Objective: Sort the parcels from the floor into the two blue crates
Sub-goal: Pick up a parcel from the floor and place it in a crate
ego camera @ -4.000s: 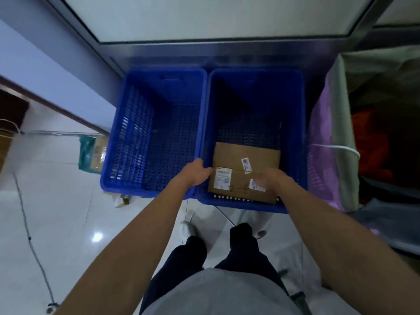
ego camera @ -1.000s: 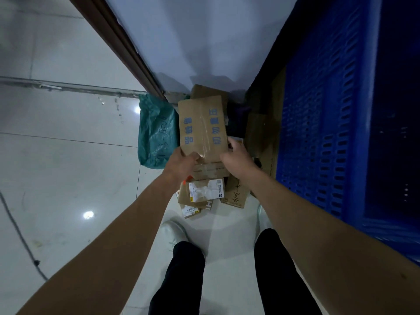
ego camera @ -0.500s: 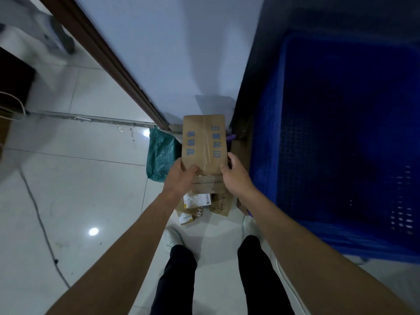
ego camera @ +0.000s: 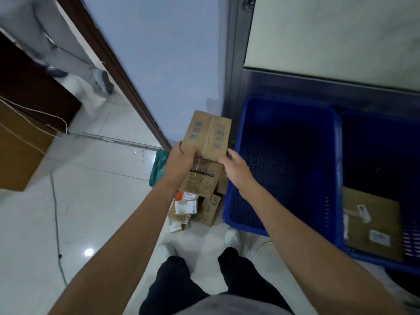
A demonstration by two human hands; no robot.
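Note:
A brown cardboard box with blue printed characters (ego camera: pixel 208 135) is held up off the floor between both hands. My left hand (ego camera: pixel 181 159) grips its left near corner and my right hand (ego camera: pixel 234 165) its right near corner. Below it a pile of small parcels (ego camera: pixel 195 205) lies on the floor, with a green mailer bag (ego camera: pixel 156 169) at its left. The left blue crate (ego camera: pixel 284 164) stands just right of the box and shows nothing inside. The right blue crate (ego camera: pixel 384 155) holds one flat cardboard parcel (ego camera: pixel 370 226).
A blue-grey wall and brown door frame (ego camera: pixel 118 71) rise behind the pile. A large brown carton (ego camera: pixel 20 151) with a cable stands at left. Another person's legs (ego camera: pixel 68 57) are at upper left. A thin cord (ego camera: pixel 55 226) runs over the white tiles. My feet stand below the pile.
Both hands have lifted the printed box up off the pile and carried it a little right, toward the left crate. My head has turned right, bringing both crates into view.

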